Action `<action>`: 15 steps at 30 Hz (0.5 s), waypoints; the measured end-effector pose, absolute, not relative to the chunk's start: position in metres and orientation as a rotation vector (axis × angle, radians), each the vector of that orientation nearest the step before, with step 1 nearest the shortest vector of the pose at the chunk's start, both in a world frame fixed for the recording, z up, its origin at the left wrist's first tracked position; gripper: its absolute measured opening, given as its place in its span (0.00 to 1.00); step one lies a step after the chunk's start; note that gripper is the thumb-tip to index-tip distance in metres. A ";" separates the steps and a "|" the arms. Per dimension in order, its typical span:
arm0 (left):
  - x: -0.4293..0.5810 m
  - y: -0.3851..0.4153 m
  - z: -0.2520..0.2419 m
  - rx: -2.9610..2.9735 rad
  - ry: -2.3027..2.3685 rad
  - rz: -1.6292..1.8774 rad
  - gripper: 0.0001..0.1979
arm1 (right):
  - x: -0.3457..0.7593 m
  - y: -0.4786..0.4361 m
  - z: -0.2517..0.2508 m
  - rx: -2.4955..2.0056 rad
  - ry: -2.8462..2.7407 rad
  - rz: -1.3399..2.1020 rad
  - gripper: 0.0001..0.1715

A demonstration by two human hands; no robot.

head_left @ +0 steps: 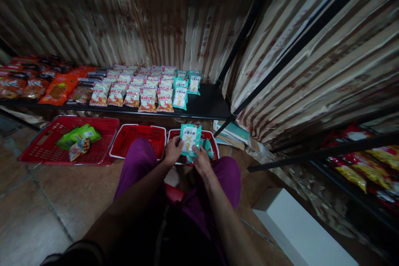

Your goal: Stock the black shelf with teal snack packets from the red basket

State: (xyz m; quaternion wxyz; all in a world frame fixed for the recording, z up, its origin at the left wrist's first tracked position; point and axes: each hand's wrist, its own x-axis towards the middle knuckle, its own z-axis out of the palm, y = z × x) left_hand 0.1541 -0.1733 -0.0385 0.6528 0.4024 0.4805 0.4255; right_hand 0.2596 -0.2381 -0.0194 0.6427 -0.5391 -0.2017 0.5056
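A teal and white snack bag (190,139) is held upright between my two hands, above a small red basket (171,134) with a white rim. My left hand (173,150) grips the bag's left edge, and my right hand (202,160) pinches its lower right corner. Teal packets (208,148) lie in the basket behind it. On the black shelf (208,102) ahead, matching teal bags (180,97) stand at the right end of the rows. Beside them are several rows of white and orange snack bags (148,99).
A red basket (137,133) sits left of centre, and a larger red basket (104,122) farther left holds green packets (79,134). Orange packages (59,88) fill the shelf's left part. Books (233,132), black posts (266,81) and a white box (299,224) are to the right.
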 end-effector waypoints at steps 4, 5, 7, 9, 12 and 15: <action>0.153 -0.175 -0.036 0.826 0.997 0.878 0.12 | 0.264 -0.237 -0.018 -1.246 -0.446 1.139 0.31; 0.152 -0.176 -0.035 0.814 0.984 0.870 0.12 | 0.265 -0.237 -0.018 -1.242 -0.446 1.141 0.31; 0.152 -0.177 -0.033 0.789 0.975 0.877 0.13 | 0.267 -0.238 -0.021 -1.247 -0.440 1.140 0.30; 0.151 -0.178 -0.032 0.767 0.973 0.898 0.13 | 0.268 -0.239 -0.024 -1.275 -0.432 1.123 0.27; 0.151 -0.177 -0.033 0.742 0.964 0.925 0.15 | 0.271 -0.240 -0.030 -1.300 -0.419 1.093 0.22; 0.151 -0.176 -0.033 0.732 0.952 0.950 0.16 | 0.273 -0.240 -0.036 -1.311 -0.386 1.077 0.21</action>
